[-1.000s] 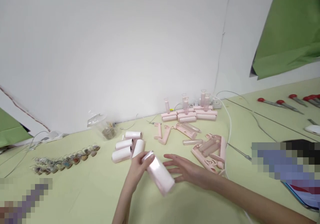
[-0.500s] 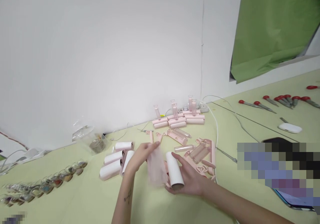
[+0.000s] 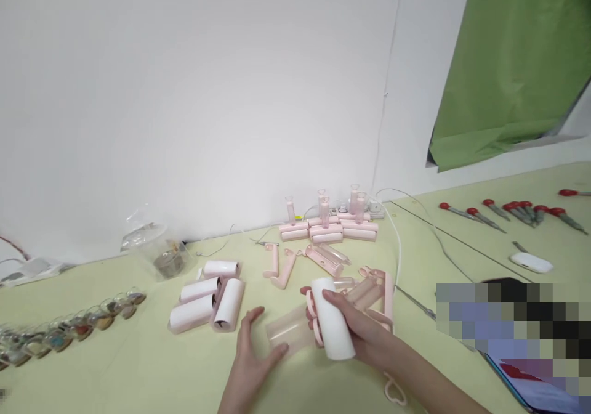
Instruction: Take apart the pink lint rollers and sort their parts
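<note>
The right hand (image 3: 364, 334) is closed around a white roll (image 3: 331, 318), gripping it from the right side with the fingers wrapped under and the thumb on top; the roll is tilted, its open end toward the near edge of the table (image 3: 138, 371), and pink prongs (image 3: 314, 321) show along its left side. The left hand (image 3: 252, 355) lies spread and flat on the table, fingertips touching a clear sleeve (image 3: 289, 331) that lies just left of the roll.

Four more rolls (image 3: 207, 297) lie in a cluster to the left of the hands. Pink handles (image 3: 279, 266) and loose pink frames (image 3: 373, 291) lie just behind the held roll, crowding that side. Finished rollers (image 3: 330, 226) stand stacked at the far edge by the wall. A white cable (image 3: 401, 241) runs past the frames. A row of keyrings (image 3: 69, 328) lies toward the left edge, and red-handled screwdrivers (image 3: 512, 211) toward the right edge.
</note>
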`<state>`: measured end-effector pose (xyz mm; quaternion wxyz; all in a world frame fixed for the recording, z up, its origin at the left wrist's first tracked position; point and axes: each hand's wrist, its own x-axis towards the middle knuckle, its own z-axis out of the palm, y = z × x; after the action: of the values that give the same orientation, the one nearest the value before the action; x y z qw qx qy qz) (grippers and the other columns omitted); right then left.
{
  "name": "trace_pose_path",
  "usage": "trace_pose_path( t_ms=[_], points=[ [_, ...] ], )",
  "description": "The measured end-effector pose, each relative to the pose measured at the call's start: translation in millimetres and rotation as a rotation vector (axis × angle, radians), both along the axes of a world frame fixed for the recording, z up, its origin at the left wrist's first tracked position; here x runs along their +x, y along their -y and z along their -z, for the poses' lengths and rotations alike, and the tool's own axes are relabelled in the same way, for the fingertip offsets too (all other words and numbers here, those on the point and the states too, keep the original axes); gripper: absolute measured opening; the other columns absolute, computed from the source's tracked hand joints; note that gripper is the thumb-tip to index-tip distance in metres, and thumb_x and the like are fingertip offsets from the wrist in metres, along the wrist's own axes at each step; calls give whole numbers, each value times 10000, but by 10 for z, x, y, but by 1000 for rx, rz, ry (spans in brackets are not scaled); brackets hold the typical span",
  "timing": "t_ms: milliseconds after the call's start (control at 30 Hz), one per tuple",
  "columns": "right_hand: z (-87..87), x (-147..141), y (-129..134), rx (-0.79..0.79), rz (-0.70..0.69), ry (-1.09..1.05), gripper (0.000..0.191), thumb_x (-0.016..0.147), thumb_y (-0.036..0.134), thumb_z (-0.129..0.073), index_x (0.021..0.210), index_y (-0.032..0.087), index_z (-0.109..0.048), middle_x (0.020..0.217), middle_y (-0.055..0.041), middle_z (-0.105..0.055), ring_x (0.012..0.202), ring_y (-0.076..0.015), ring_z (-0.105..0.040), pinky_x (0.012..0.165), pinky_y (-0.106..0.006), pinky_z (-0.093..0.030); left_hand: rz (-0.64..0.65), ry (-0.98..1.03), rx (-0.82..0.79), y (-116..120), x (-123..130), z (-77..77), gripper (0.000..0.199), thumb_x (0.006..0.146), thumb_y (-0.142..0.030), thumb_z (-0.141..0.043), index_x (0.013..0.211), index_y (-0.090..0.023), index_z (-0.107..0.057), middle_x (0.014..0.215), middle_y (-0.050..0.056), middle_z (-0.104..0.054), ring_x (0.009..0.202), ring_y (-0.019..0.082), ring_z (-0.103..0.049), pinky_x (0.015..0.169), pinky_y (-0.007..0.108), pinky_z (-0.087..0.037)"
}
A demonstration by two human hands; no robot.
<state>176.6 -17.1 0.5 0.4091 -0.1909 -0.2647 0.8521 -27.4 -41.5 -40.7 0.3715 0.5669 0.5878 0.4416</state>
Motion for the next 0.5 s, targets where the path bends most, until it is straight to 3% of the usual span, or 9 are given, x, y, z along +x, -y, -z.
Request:
trace_pose_path(
  t_ms=[67, 133, 200, 333, 500],
  points=[
    [2, -45, 50, -23, -26, 74, 252, 802, 392, -529, 922, 171, -529, 720, -8, -564, 533, -102, -518, 557, -252, -410, 131, 70, 31, -58, 98, -165, 507, 704, -392, -593, 1159, -224, -445, 1301, 84, -427, 1263, 250, -294, 1043, 410, -228],
    [4, -80, 69, -67, 10, 165, 265, 775, 415, -547, 830, 157, -529, 682, -12, -572, 516, -99, -517, 559, -245, -404, 281, 210, 13, -141, 240, -281, 448, 736, -412, -561, 1138, -223, -499, 1267, 80, -484, 1216, 236, -380, 1006, 368, -316],
    [0, -103, 68, -88, 78, 234, 281, 753, 433, -560, 770, 155, -520, 622, -13, -575, 504, -101, -512, 549, -237, -393, 316, 337, -31, -210, 391, -316, 419, 722, -427, -580, 1075, -203, -560, 1179, 94, -565, 1120, 245, -489, 930, 347, -408],
    [-36, -115, 80, -3, 130, 285, 314, 741, 469, -557, 765, 158, -521, 576, -6, -573, 505, -106, -511, 548, -233, -380, 173, 463, -31, -248, 565, -240, 399, 649, -437, -657, 951, -178, -629, 1099, 98, -619, 1023, 259, -555, 848, 327, -467],
    [-63, -97, 165, 19, -48, 414, 440, 787, 565, -413, 766, 139, -520, 624, -55, -624, 501, -122, -538, 539, -247, -388, -28, 562, -62, -162, 539, -176, 390, 688, -471, -616, 938, -172, -630, 1030, 86, -652, 991, 242, -572, 848, 318, -459]
  ],
)
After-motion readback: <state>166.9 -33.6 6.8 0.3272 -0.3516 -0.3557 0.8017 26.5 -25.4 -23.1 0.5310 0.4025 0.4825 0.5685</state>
